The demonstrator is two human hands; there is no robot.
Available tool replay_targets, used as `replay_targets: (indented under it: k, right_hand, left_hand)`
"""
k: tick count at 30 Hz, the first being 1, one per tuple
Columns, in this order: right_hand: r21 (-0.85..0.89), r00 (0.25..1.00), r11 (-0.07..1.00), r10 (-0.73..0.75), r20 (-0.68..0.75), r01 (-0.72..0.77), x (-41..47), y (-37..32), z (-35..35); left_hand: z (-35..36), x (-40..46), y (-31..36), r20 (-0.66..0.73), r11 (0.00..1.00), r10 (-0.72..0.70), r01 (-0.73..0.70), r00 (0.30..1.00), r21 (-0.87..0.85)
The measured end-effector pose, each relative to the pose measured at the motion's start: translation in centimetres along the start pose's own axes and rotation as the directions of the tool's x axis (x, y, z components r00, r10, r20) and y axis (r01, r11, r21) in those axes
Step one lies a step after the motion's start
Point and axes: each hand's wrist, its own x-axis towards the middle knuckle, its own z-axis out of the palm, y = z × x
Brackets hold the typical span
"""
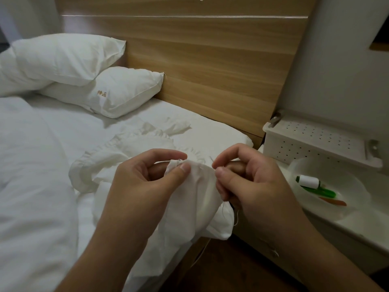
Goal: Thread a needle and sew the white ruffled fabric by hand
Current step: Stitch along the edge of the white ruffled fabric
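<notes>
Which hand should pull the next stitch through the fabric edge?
Probably the right hand: its thumb and forefinger pinch at the white ruffled fabric edge, where thread trails down. The left hand pinches the edge, steadying it.

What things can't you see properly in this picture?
- Needle: head view, too thin to make out near the right hand; its curled fingers hide it.
- Fabric edge: pinched under the left hand, so any stitches are covered.
- Thread spool and green tool in the white bowl: small and dim, so what the tool is stays unclear.
- Both forearms: cut off by the bottom edge.
</notes>
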Motion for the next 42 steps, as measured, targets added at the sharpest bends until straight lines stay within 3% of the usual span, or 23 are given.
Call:
replay_targets:
  k: [22, 42]
  right_hand:
    - [-0.117, 0.999, 0.993, -0.013, -0.044, 0.007, -0.1, 0.7, 0.5]
    - [-0.062, 0.997, 0.996, 0.065, 0.028, -0.063, -0.1, 1.4, 0.4]
  left_hand:
    - [0.2, -0.2, 0.3, 0.04, 0.999, 0.036, -0.036, 0.999, -0.002]
    - [0.3, -0.1, 0.0, 0.027, 0.995, 0.085, -0.087, 0.996, 0.052]
